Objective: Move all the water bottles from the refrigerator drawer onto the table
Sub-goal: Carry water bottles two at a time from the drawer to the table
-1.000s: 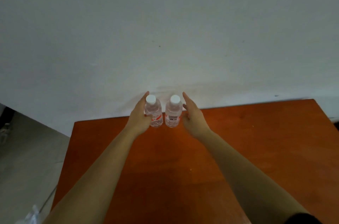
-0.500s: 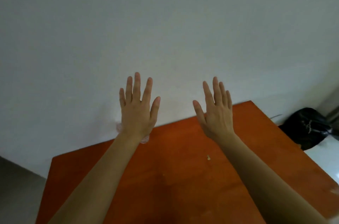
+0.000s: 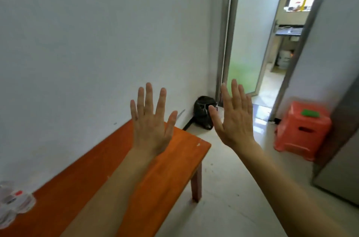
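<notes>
table: orange wooden table [image 3: 174,168] runs from the bottom left of the frame up to centre, long side against the white wall [image 3: 87,42]; bare top in the right half, small pale chip near its far right corner.
water bottles: clear water bottles [image 3: 13,203] stand on the table at the lower left edge of the frame, close to the wall; blurred and cropped, red label marks visible, count can't be told.
left hand: left hand [image 3: 151,130] raised at centre frame over the table's far end, back to the camera, fingers straight and spread wide, holding nothing.
right hand: right hand [image 3: 235,122] raised just right of centre, past the table end and over the floor, fingers straight and closer together, thumb out, holding nothing.
table edges: front edge runs diagonally toward the right corner; one table leg [image 3: 196,184] shows under that corner.
floor: pale glossy floor [image 3: 233,188] fills the lower right, from the table end to the doorway.
corner: black bag [image 3: 203,112] on the floor against the wall, beyond the table end.
doorway: open doorway [image 3: 272,42] upper right, metal frame, green-tinted door panel swung open, bright room behind it.
right side: red plastic stool [image 3: 303,130] with a green item [image 3: 310,113] on top; grey appliance side [image 3: 342,159] at the right edge, just beside the stool.
</notes>
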Action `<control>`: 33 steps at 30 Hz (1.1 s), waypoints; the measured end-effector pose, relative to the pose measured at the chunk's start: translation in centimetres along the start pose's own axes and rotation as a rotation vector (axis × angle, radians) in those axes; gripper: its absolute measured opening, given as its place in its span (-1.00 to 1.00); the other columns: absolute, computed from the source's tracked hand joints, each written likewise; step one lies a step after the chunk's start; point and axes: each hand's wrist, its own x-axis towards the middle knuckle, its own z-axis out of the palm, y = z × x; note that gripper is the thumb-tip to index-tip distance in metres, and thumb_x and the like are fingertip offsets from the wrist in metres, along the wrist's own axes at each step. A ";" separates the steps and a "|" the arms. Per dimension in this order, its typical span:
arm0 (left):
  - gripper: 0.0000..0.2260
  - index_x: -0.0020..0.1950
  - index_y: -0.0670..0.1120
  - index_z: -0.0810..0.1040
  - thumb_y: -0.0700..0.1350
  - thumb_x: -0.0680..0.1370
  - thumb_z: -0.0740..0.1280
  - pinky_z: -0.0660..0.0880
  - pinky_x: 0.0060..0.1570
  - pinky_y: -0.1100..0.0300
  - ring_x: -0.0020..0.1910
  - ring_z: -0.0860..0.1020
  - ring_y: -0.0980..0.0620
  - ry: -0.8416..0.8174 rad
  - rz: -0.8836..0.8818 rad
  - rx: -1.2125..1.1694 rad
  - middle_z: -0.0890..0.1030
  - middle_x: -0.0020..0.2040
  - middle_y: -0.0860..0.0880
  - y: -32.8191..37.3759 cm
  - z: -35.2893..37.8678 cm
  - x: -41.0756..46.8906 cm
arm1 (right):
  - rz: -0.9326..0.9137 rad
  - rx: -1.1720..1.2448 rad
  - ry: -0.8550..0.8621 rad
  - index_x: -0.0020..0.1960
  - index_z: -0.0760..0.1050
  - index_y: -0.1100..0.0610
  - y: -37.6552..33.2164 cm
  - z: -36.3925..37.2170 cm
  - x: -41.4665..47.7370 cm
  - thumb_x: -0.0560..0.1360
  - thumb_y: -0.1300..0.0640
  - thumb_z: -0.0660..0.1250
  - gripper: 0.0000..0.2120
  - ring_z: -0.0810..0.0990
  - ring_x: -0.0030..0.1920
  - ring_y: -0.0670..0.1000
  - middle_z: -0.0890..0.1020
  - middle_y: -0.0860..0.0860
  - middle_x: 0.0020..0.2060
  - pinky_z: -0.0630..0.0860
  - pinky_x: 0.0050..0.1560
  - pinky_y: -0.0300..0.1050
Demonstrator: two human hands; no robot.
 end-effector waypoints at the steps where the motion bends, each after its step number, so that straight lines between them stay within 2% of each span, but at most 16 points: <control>1: -0.40 0.63 0.03 -0.07 0.25 0.65 -0.10 -0.02 0.50 -0.30 0.60 -0.17 -0.13 -0.014 0.028 -0.037 -0.14 0.63 -0.13 3.1 0.6 0.6 | 0.029 -0.027 0.008 0.64 0.00 0.07 2.7 -1.7 -0.5 0.63 -0.25 0.01 -0.32 -0.09 0.62 0.12 -0.04 0.09 0.63 -0.07 0.57 0.18; 9: -0.41 0.62 0.02 0.04 0.23 0.64 -0.02 -0.03 0.50 -0.29 0.61 -0.12 -0.14 -0.052 0.357 -0.253 -0.06 0.63 -0.14 24.3 7.7 6.1 | 0.304 -0.194 0.141 0.64 -0.02 0.07 21.7 -11.7 -3.6 0.62 -0.24 0.04 -0.30 -0.07 0.61 0.13 -0.04 0.11 0.63 -0.06 0.56 0.21; 13: -0.41 0.63 0.03 0.01 0.21 0.64 0.01 -0.03 0.50 -0.28 0.61 -0.13 -0.13 -0.073 0.462 -0.380 -0.09 0.63 -0.13 33.7 12.9 8.7 | 0.366 -0.331 0.124 0.63 -0.06 0.06 30.5 -14.8 -5.1 0.63 -0.21 0.11 -0.29 -0.07 0.61 0.15 -0.04 0.12 0.62 -0.08 0.56 0.23; 17: -0.39 0.62 -0.02 0.08 0.25 0.64 -0.05 -0.01 0.49 -0.31 0.60 -0.10 -0.15 -0.105 0.574 -0.531 -0.05 0.63 -0.15 44.0 17.8 12.0 | 0.470 -0.479 0.114 0.63 -0.05 0.06 38.9 -19.1 -4.9 0.63 -0.25 0.05 -0.30 -0.09 0.61 0.12 -0.05 0.11 0.62 -0.05 0.56 0.24; 21: -0.39 0.62 -0.01 0.09 0.26 0.63 -0.07 0.01 0.48 -0.31 0.60 -0.10 -0.16 -0.197 0.692 -0.557 -0.06 0.63 -0.15 54.9 21.9 14.5 | 0.555 -0.603 0.114 0.64 -0.02 0.07 46.1 -24.5 -6.0 0.61 -0.22 0.10 -0.29 -0.06 0.61 0.14 -0.03 0.13 0.62 -0.03 0.56 0.25; 24: -0.38 0.62 0.03 0.01 0.29 0.63 -0.07 -0.04 0.51 -0.27 0.60 -0.17 -0.14 -0.252 0.789 -0.539 -0.13 0.63 -0.13 62.6 24.0 14.4 | 0.643 -0.660 0.155 0.63 0.01 0.09 50.2 -28.3 -8.1 0.61 -0.20 0.14 -0.28 0.01 0.60 0.16 0.01 0.15 0.62 0.01 0.55 0.26; 28: -0.37 0.62 0.08 -0.15 0.31 0.62 -0.11 -0.05 0.52 -0.24 0.59 -0.25 -0.08 -0.342 0.905 -0.590 -0.21 0.62 -0.09 71.8 25.9 13.4 | 0.777 -0.698 0.192 0.63 -0.01 0.07 55.4 -32.4 -11.3 0.60 -0.26 0.03 -0.28 0.00 0.60 0.14 0.01 0.15 0.62 -0.02 0.56 0.20; 33: -0.39 0.57 0.17 -0.29 0.35 0.60 -0.16 -0.13 0.54 -0.18 0.57 -0.33 -0.03 -0.437 1.002 -0.587 -0.31 0.60 -0.04 82.1 29.3 12.4 | 0.882 -0.687 0.199 0.63 -0.03 0.01 64.5 -35.9 -14.8 0.60 -0.28 -0.01 -0.30 0.02 0.60 0.16 0.01 0.14 0.62 0.04 0.55 0.23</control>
